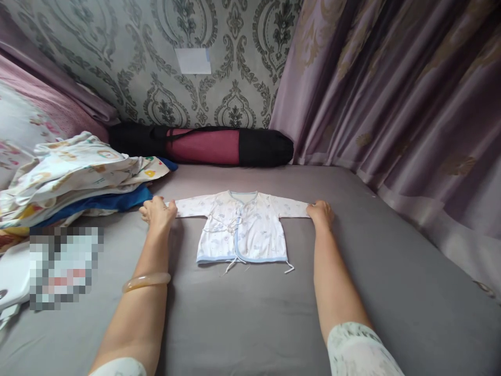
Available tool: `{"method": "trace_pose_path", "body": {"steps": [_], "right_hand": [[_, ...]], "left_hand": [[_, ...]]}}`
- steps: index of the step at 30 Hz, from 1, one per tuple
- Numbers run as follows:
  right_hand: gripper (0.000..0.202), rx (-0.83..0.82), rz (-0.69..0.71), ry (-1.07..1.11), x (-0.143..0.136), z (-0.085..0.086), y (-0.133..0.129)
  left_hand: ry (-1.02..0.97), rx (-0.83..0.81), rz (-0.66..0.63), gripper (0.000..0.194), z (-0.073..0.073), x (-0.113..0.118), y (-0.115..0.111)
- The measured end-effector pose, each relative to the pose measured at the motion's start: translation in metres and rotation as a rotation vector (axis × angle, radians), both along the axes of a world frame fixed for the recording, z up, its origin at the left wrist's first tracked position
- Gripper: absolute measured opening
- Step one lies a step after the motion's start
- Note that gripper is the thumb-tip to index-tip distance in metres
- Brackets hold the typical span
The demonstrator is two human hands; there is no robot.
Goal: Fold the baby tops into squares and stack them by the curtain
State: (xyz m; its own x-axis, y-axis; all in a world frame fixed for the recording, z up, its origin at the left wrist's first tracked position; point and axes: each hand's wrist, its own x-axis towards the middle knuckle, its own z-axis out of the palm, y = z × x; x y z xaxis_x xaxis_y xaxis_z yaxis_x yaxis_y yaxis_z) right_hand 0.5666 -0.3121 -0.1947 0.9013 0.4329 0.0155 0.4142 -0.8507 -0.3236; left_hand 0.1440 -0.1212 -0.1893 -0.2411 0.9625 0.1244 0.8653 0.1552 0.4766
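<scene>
Small shirt (258,237) lies flat on grey sheet (250,324), mid-scene. Your left hand (158,211) pinches left cuff (179,209), right hand (321,212) right cuff (304,210); opposed hold apparently keeps sleeves (192,207) straight. Ties (230,265) lie loose at near hem (262,259).

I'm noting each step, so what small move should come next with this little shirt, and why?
Perhaps fold the right sleeve inward over the little shirt, which lies spread flat with the left hand and right hand at its outstretched sleeve ends.
</scene>
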Motion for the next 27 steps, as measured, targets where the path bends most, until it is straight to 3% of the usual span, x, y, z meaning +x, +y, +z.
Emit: {"method": "trace_pose_path", "body": {"steps": [2, 6, 8, 12, 15, 18, 22, 27], "right_hand": [[0.038, 0.009, -0.028, 0.067, 0.003, 0.0, 0.001], [0.04, 0.032, -0.056, 0.129, 0.01, -0.003, 0.0], [0.038, 0.042, -0.06, 0.122, 0.013, -0.005, 0.0], [0.034, 0.095, -0.021, 0.13, 0.011, -0.003, 0.0], [0.031, 0.135, 0.007, 0.168, 0.008, 0.001, 0.0], [0.025, 0.176, 0.019, 0.184, 0.006, 0.004, 0.001], [0.019, 0.274, 0.022, 0.224, 0.01, 0.006, 0.0], [0.018, 0.449, 0.033, 0.389, 0.013, 0.017, -0.001]], "left_hand": [[0.013, 0.053, -0.163, 0.038, 0.003, 0.019, 0.0], [0.026, 0.177, -0.756, 0.026, 0.007, 0.083, -0.012], [0.032, 0.21, -0.99, 0.026, 0.004, 0.119, -0.025], [-0.013, 0.24, -1.31, 0.03, -0.009, 0.18, -0.047], [-0.017, 0.242, -1.398, 0.034, -0.02, 0.21, -0.054], [0.05, 0.183, -1.367, 0.039, -0.028, 0.225, -0.058], [0.148, 0.077, -1.279, 0.054, -0.035, 0.228, -0.065], [0.185, -0.045, -1.282, 0.066, -0.033, 0.227, -0.066]]}}
